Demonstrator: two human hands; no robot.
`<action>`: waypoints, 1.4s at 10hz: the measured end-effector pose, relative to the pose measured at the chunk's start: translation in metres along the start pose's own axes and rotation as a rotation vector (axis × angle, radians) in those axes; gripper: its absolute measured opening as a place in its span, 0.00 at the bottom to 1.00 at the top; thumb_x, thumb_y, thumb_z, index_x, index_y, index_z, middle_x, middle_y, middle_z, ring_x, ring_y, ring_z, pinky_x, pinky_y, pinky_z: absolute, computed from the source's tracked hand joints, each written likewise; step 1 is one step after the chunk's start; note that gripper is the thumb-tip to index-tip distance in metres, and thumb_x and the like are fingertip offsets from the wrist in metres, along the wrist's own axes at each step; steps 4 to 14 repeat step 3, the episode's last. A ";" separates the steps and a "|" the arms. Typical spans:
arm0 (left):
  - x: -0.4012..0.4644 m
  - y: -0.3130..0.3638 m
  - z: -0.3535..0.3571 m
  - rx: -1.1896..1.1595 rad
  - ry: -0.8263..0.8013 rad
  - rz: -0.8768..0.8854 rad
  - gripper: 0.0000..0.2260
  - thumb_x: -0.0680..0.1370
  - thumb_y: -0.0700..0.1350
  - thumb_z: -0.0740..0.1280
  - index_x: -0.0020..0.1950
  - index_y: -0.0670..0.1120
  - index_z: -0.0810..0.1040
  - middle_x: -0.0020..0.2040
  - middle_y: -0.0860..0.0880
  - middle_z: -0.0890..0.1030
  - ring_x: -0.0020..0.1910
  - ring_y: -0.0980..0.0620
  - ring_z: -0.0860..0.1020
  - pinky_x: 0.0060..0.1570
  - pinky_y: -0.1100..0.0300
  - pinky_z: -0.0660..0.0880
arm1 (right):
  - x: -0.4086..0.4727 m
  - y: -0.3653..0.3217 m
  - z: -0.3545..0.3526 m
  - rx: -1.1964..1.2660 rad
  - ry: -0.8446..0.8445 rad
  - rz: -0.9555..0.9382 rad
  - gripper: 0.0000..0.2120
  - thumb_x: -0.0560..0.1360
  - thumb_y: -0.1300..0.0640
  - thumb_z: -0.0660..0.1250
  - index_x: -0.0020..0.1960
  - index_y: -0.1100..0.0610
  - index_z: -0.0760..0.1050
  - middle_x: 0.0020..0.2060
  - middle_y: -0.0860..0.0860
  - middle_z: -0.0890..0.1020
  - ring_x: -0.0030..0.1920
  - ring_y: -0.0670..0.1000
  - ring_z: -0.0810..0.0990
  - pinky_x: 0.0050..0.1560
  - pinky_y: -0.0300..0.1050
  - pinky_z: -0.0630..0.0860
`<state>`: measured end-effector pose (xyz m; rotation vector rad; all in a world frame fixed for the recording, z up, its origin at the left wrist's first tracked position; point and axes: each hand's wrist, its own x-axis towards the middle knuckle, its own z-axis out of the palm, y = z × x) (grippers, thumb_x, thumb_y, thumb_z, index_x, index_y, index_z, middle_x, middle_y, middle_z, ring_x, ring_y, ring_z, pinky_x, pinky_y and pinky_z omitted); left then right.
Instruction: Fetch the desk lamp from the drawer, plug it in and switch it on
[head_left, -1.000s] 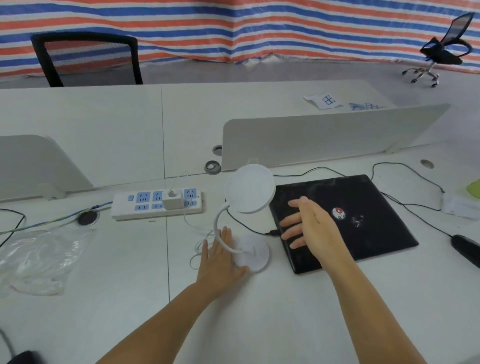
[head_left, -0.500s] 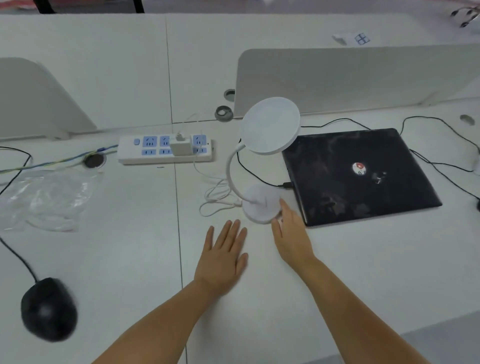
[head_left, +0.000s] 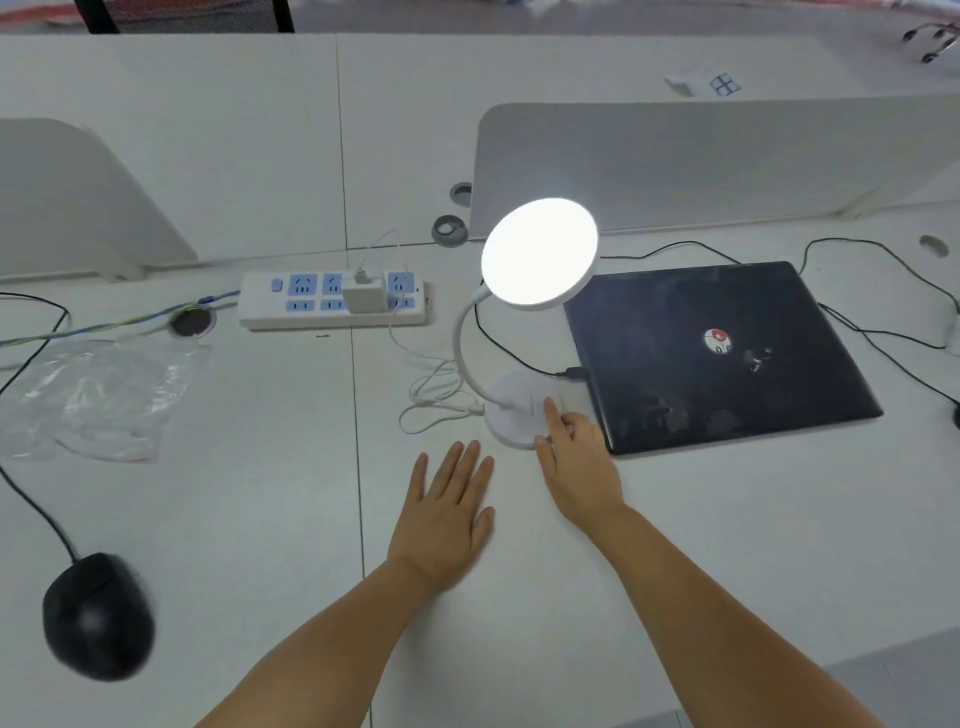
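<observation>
- Glowing now: lamp (head_left: 537, 291) head, a bright white disc; 0.5 s ago it was dark. Judged: the switch step has just taken effect.
- Lamp position: upright on the desk (head_left: 260, 467), round base just left of the laptop (head_left: 722, 353), gooseneck curving up to the head, which overlaps the laptop's upper-left corner in view.
- Right hand (head_left: 579, 462): forefinger laid on the base's top, the other fingers curled loosely at the base's near edge; pressing, not gripping. 1 s ago it was raised over the laptop.
- Left hand (head_left: 447, 512): flat on the desk, fingers spread, holding nothing, near the base but apart from it. 1 s ago it lay against the base.
- Power: white adapter (head_left: 361, 296) seated in the strip (head_left: 332, 301); thin white cable (head_left: 431, 400) runs in loose loops to the base.
- Task standing, judged: lamp fetched, plugged, lit; all 3 parts appear done. Remaining: lift the finger away.
- Also present: mouse (head_left: 98, 616), plastic bag (head_left: 98, 395).
</observation>
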<state>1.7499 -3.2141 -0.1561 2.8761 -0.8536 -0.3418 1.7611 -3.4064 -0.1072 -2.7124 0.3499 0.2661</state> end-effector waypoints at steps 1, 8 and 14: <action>0.000 0.002 0.002 0.004 0.025 0.000 0.25 0.80 0.55 0.49 0.76 0.47 0.61 0.76 0.47 0.64 0.76 0.48 0.61 0.71 0.44 0.48 | 0.000 0.004 0.002 -0.015 0.012 -0.024 0.28 0.82 0.49 0.50 0.78 0.53 0.46 0.68 0.56 0.67 0.64 0.55 0.67 0.62 0.48 0.71; 0.000 0.001 0.005 -0.005 0.105 0.007 0.26 0.79 0.55 0.52 0.75 0.47 0.62 0.76 0.47 0.65 0.76 0.50 0.56 0.71 0.44 0.49 | -0.013 -0.005 -0.023 0.345 0.043 0.038 0.29 0.81 0.50 0.54 0.78 0.50 0.44 0.71 0.55 0.64 0.69 0.54 0.67 0.68 0.48 0.67; 0.000 0.001 0.005 -0.005 0.105 0.007 0.26 0.79 0.55 0.52 0.75 0.47 0.62 0.76 0.47 0.65 0.76 0.50 0.56 0.71 0.44 0.49 | -0.013 -0.005 -0.023 0.345 0.043 0.038 0.29 0.81 0.50 0.54 0.78 0.50 0.44 0.71 0.55 0.64 0.69 0.54 0.67 0.68 0.48 0.67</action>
